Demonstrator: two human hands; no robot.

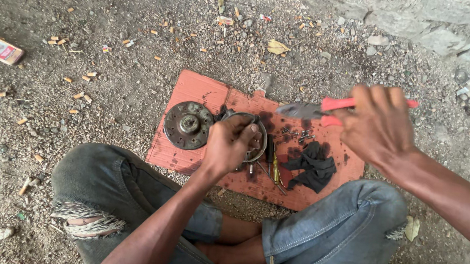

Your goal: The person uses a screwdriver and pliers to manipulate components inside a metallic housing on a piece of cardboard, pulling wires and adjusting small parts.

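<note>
Two hands work over a red cardboard sheet [194, 88] laid on gravelly ground. Near the sheet's left edge lies one round, rusty metal disc [188, 125] with a raised hub, flat and untouched. Just right of it, toward the middle of the sheet, sits one metal ring-shaped part [259, 144]; the left hand [227, 146] rests on it with fingers curled down over its rim, gripping it. Below that hand, toward the sheet's near edge, lie a few slim tools [274, 172], one with a yellow handle; I cannot count them exactly. A small cluster of screws [295, 134] lies further right, too small to count. One crumpled black rag [312, 165] sits close to the right edge. Above it, lifted off the sheet, the right hand [376, 125] is closed tight around the red handles of one pair of pliers [314, 109], whose grey nose points left and looks blurred.

Judging from this, the pliers could slip and nick the left fingers, which sit close by, and the loose screws could roll off into the gravel.
</note>
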